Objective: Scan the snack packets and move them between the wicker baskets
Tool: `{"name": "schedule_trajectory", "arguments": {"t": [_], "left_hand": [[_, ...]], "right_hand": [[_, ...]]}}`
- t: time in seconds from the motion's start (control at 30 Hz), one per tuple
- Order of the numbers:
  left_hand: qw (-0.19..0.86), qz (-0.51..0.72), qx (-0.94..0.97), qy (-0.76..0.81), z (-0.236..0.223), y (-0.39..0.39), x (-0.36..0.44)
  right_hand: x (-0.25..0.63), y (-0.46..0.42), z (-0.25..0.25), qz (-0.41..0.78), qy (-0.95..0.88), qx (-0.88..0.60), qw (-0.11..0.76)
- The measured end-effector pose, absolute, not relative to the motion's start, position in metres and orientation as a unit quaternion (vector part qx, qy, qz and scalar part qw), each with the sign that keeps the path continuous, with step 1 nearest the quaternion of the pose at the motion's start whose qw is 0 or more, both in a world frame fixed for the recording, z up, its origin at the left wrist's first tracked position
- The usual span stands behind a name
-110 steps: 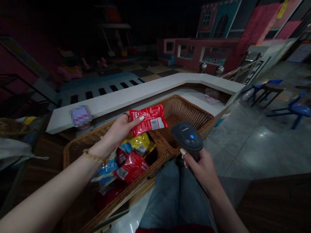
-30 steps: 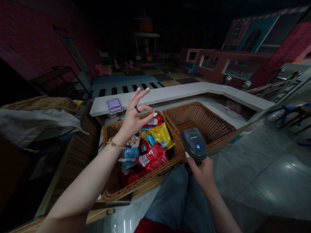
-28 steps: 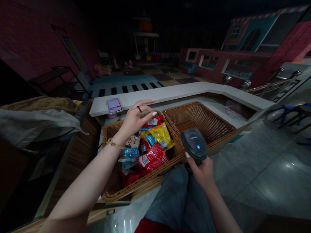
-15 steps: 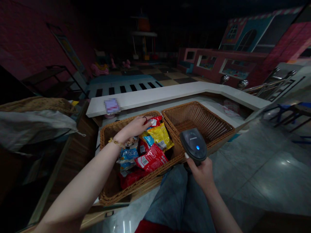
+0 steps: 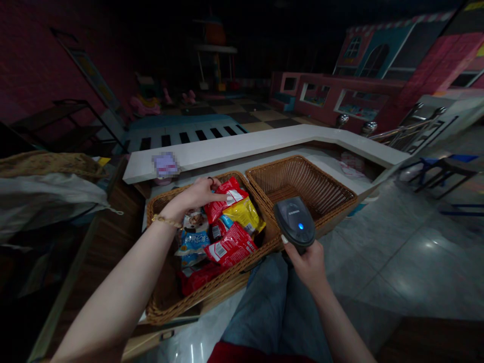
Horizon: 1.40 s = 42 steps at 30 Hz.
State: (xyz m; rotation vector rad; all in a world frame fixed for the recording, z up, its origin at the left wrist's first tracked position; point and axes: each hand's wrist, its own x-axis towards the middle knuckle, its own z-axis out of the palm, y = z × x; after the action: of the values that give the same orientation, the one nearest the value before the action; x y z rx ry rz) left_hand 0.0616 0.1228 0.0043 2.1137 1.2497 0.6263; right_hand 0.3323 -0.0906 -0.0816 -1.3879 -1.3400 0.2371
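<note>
Along the far side of the baskets runs a raised white ledge, kinda walling off the worktop from a piano-key mat on the floor behind, and a blurred-out device sits on its left end. Under the ledge's right end there's some pale, red-marked stuff, too dim to make out. Over on the left, white cloth is bunched up beside the setup. Two wicker baskets sit side by side: the left basket has a jumble of shiny packets, with a yellow packet, a blue packet and a lower red packet among them. The right basket shows its woven walls and bottom, though the scanner blocks a bit of its near corner. Left hand is reaching in, thumb over the front and fingers curled at the back, pinching the upper red packet at the heap's far end. Right hand has its fingers wrapped round the scanner's handle, blue light glowing on top.
</note>
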Motion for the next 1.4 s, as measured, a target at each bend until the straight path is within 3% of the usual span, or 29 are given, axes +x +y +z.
{"name": "schedule_trajectory", "arguments": {"t": [0.23,0.33,0.63,0.8,1.0,1.4], "left_hand": [[0.380,0.437,0.654,0.487,0.015,0.101,0.084],[0.464,0.498,0.586,0.439,0.019,0.093,0.097],[0.710,0.421,0.442,0.351,0.025,0.087,0.101],[0.632,0.480,0.509,0.334,0.018,0.080,0.112],[0.542,0.468,0.609,0.340,0.015,0.081,0.116],[0.513,0.441,0.648,0.350,0.015,0.081,0.115]], "right_hand": [[0.331,-0.090,-0.079,0.116,-0.559,-0.594,0.566],[0.328,-0.091,-0.072,0.147,-0.554,-0.593,0.565],[0.306,-0.095,-0.046,0.225,-0.607,-0.538,0.540],[0.297,-0.093,-0.046,0.196,-0.622,-0.533,0.539],[0.295,-0.090,-0.054,0.159,-0.617,-0.552,0.537],[0.294,-0.090,-0.059,0.155,-0.607,-0.558,0.545]]}}
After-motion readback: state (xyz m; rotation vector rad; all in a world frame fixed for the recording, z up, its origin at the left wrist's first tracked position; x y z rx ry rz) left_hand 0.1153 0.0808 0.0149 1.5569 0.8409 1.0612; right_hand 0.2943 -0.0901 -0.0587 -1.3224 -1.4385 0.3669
